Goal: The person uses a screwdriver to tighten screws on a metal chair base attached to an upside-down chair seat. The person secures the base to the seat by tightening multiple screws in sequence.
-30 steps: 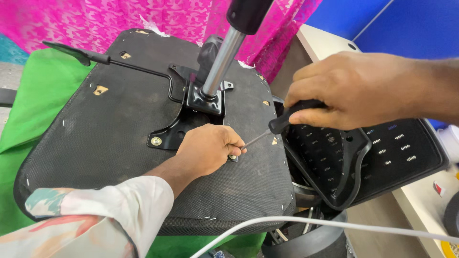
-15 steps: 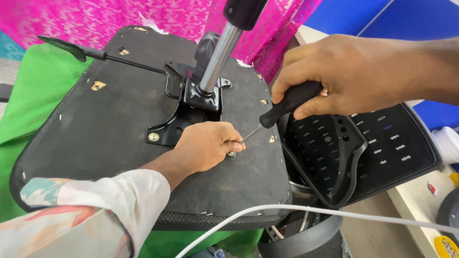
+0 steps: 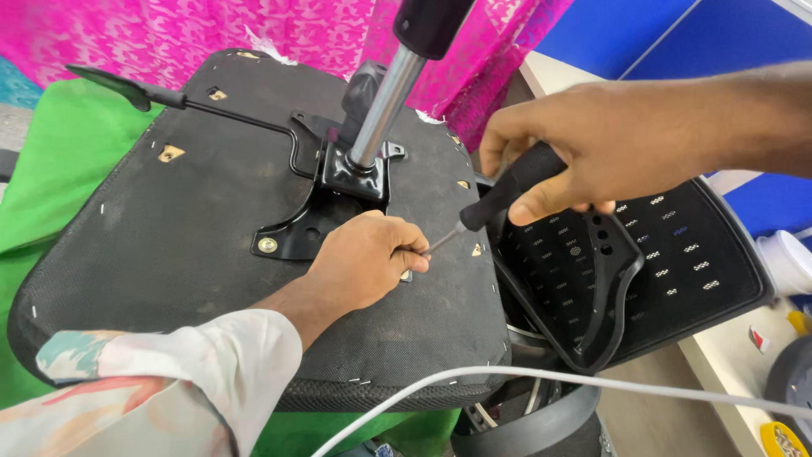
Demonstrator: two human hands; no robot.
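My right hand (image 3: 609, 144) grips the black handle of a screwdriver (image 3: 491, 205), whose thin shaft slants down and left. My left hand (image 3: 364, 262) rests curled on the black fabric underside of an upturned chair seat (image 3: 169, 228), its fingers pinched around the end of the shaft near the seat's right edge. What lies under the fingers is hidden. Just left of this hand is the black metal mechanism plate (image 3: 288, 241), carrying a bolt, with the chrome gas cylinder (image 3: 385, 106) rising from it.
A black lever (image 3: 211, 106) runs from the plate to the upper left. A black mesh backrest (image 3: 677, 262) lies to the right of the seat. A white cable (image 3: 592, 381) crosses the foreground. Green cloth (image 3: 59, 161) and pink cloth (image 3: 211, 25) lie behind.
My right hand has shifted slightly, tilting the screwdriver handle a little higher. My left hand has stayed curled at the same spot on the seat.
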